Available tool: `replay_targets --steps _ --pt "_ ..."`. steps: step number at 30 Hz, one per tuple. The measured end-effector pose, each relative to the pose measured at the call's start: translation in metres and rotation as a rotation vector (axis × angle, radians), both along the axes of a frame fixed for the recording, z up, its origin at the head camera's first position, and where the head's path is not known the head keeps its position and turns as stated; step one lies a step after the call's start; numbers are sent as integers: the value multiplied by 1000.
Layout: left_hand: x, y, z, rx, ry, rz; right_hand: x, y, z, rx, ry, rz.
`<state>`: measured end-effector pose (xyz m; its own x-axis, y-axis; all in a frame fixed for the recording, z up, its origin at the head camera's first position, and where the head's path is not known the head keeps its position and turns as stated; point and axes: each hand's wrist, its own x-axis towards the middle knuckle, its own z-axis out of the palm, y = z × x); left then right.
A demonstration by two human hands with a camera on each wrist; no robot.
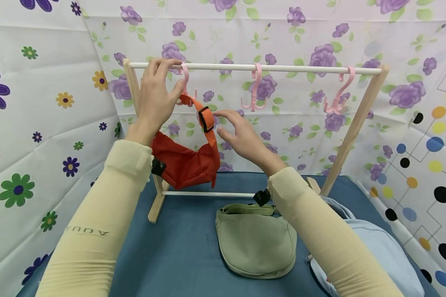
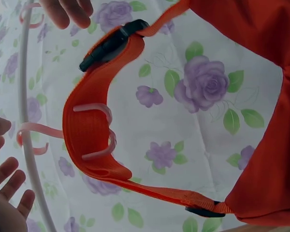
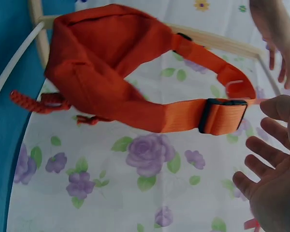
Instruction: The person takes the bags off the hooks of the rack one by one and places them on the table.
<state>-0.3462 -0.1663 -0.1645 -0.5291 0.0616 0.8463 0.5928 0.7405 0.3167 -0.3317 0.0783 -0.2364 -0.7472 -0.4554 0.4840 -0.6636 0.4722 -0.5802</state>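
A red-orange waist bag hangs by its strap from the leftmost pink hook. The left wrist view shows the strap looped over the hook's lower prongs. Beside that hook, at the white rod, my left hand has its fingers extended and loosely bent, holding nothing. My right hand is just right of the strap's black buckle. Its fingers are spread and relaxed, and in the right wrist view the palm is bare.
Two more pink hooks, a middle one and a right one, hang on the white rod of a wooden-legged rack. A green bag and a light blue bag lie on the blue tabletop. Patterned cloth surrounds it.
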Motion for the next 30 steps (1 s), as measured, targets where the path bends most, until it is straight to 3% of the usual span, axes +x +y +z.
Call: replay_targets --steps 3,10,19,24,30 --pt "-5 0 3 -54 10 39 -2 -2 -1 -9 14 0" --pt "-16 1 6 -150 32 40 -10 -6 -2 -78 -22 9" --pt "-25 -3 4 -360 55 108 -13 -15 2 -90 -63 24" --pt "-31 -5 0 -340 48 110 -17 -21 4 -83 -56 12" --pt "-33 -1 0 -242 55 81 -22 -29 7 -84 -58 -9"
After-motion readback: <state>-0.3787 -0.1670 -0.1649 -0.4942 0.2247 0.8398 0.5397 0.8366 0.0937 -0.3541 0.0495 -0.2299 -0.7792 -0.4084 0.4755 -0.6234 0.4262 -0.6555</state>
